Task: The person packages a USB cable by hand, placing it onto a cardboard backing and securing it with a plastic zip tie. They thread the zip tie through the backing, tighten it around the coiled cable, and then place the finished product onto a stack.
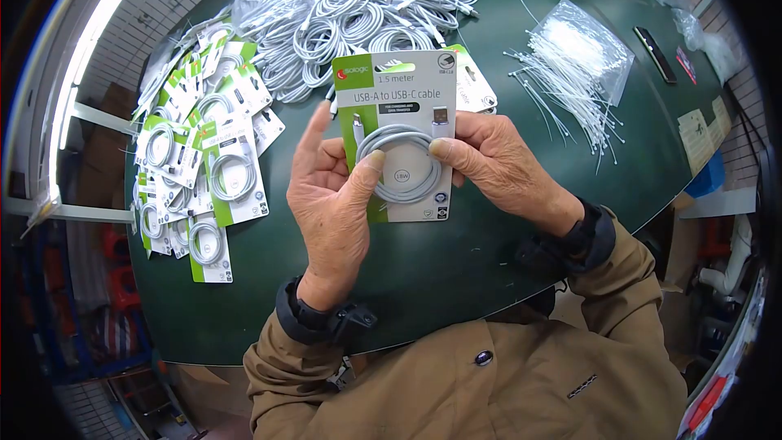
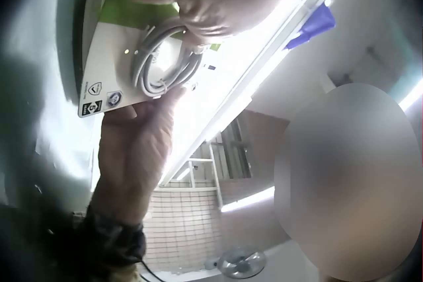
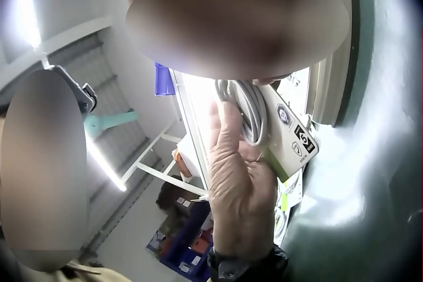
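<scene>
Both hands hold up a green-and-white cable card (image 1: pixel 397 106) in the head view, its printed front facing me. A grey USB cable (image 1: pixel 383 191) lies coiled on the card, its two plugs at the upper left and right. My left hand (image 1: pixel 330 208) grips the left side, thumb on the coil and index finger pointing up. On the right edge, my right hand (image 1: pixel 509 163) pinches the card, thumb on the coil and the other fingers mostly hidden behind. Another printed card (image 1: pixel 474 81) lies partly covered behind the held one.
Carded cables (image 1: pixel 232 171) are piled at the left of the green table (image 1: pixel 505 257). Loose coiled grey cables (image 1: pixel 350 12) heap at the back. White cable ties (image 1: pixel 562 61) spill from a clear bag at the right, near a dark narrow object (image 1: pixel 654 55).
</scene>
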`<state>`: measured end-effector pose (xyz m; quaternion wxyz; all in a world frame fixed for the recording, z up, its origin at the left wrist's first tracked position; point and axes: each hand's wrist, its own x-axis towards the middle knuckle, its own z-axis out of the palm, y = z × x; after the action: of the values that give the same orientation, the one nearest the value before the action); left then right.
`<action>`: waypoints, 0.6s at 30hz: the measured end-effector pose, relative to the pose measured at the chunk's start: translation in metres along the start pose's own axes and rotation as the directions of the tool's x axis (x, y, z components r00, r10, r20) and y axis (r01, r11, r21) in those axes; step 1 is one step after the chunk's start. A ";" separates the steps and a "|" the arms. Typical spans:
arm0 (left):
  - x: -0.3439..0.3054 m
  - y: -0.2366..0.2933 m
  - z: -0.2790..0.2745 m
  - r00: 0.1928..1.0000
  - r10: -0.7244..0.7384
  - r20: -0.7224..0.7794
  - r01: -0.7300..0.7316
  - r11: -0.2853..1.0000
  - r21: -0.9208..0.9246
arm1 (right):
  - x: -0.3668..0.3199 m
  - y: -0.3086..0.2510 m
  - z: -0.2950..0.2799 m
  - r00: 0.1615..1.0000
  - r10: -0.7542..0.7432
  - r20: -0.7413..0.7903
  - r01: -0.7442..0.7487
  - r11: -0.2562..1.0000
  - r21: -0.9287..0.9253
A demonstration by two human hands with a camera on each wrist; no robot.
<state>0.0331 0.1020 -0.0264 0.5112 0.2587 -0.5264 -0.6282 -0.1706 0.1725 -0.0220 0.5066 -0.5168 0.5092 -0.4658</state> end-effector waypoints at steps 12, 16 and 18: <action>-0.005 -0.018 -0.004 0.938 0.305 0.166 -0.347 0.820 0.454 | -0.007 -0.002 0.017 0.987 -0.156 -0.034 0.155 0.988 -0.029; -0.002 -0.021 -0.003 0.926 0.289 0.242 -0.375 0.768 0.519 | -0.006 0.006 0.015 0.985 -0.169 -0.043 0.162 0.977 -0.141; 0.000 -0.022 -0.005 0.935 0.233 0.268 -0.342 0.794 0.503 | -0.007 0.010 0.014 0.988 -0.145 -0.059 0.135 0.980 -0.148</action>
<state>0.0294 0.0981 -0.0482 0.4536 0.2471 -0.7623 -0.3901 -0.1575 0.1803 -0.0328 0.4159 -0.5702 0.5209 -0.4801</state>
